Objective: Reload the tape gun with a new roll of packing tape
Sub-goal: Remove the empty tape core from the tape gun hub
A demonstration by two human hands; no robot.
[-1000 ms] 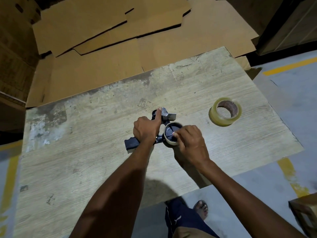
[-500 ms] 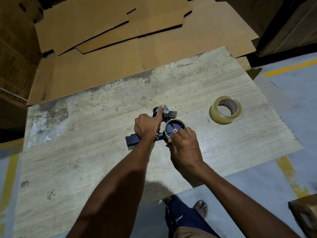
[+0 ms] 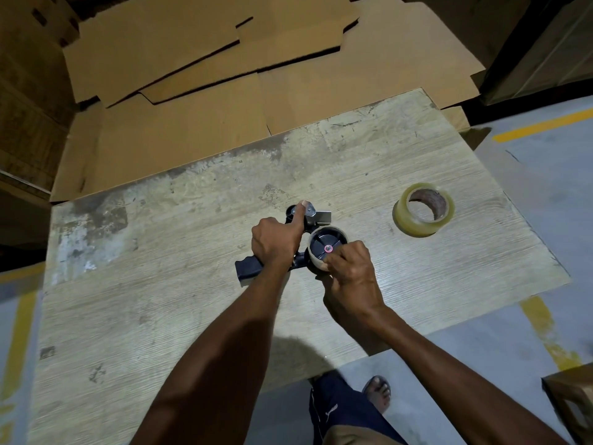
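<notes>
A dark tape gun lies on its side in the middle of the worn wooden table. My left hand grips its frame, thumb stretched up along the metal cutter end. A thin, nearly used-up roll sits on the gun's black spool hub. My right hand pinches this old roll at its near edge, fingers curled around it. A fuller roll of clear packing tape lies flat on the table to the right, apart from both hands.
Flattened cardboard sheets are stacked beyond the table's far edge. Grey floor with yellow lines lies to the right. A brown box corner sits at the lower right. My leg and sandalled foot are below the near table edge.
My right hand has slid from over the spool to its near edge, uncovering the black hub. The left hand and the gun have stayed put.
</notes>
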